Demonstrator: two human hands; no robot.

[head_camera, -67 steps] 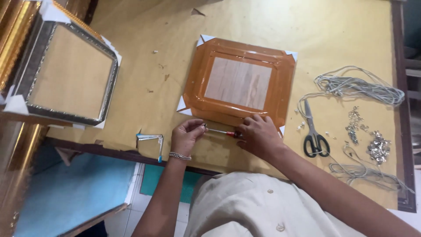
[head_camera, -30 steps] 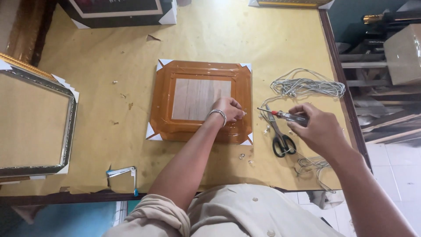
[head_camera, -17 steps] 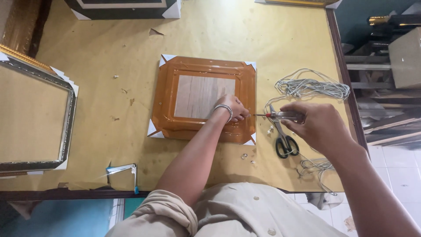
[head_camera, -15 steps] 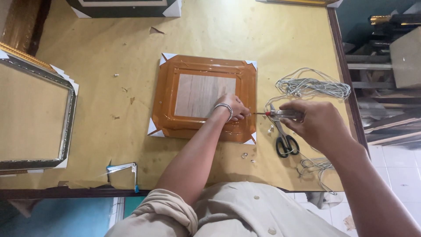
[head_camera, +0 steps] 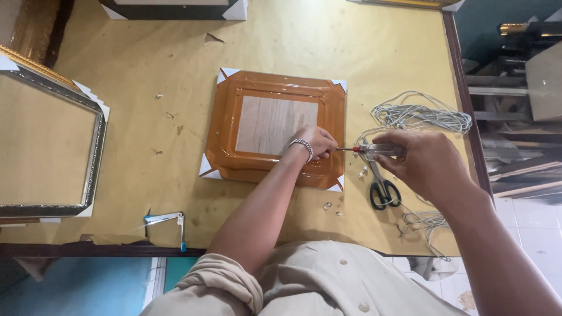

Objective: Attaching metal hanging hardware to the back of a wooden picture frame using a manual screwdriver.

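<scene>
An orange picture frame (head_camera: 275, 126), wrapped in clear film and fitted with white corner guards, lies face down in the middle of the yellow-brown surface (head_camera: 146, 146). The left hand (head_camera: 316, 142), with a beaded bracelet at the wrist, rests on the frame's right rail near the lower right corner, its fingers curled down against the wood; what they pinch, if anything, is too small to tell. The right hand (head_camera: 424, 161) is clenched around the handle of a screwdriver (head_camera: 366, 150), whose thin shaft runs level to the left and meets the frame's right edge just beside the left hand.

Black-handled scissors (head_camera: 380, 187) lie on the surface below the right hand. A coil of grey cord (head_camera: 418, 116) sits beyond it, near the surface's right edge. A larger silver-edged frame (head_camera: 50, 155) lies at the far left, well apart, and a small metal corner piece (head_camera: 167, 222) rests near the front edge.
</scene>
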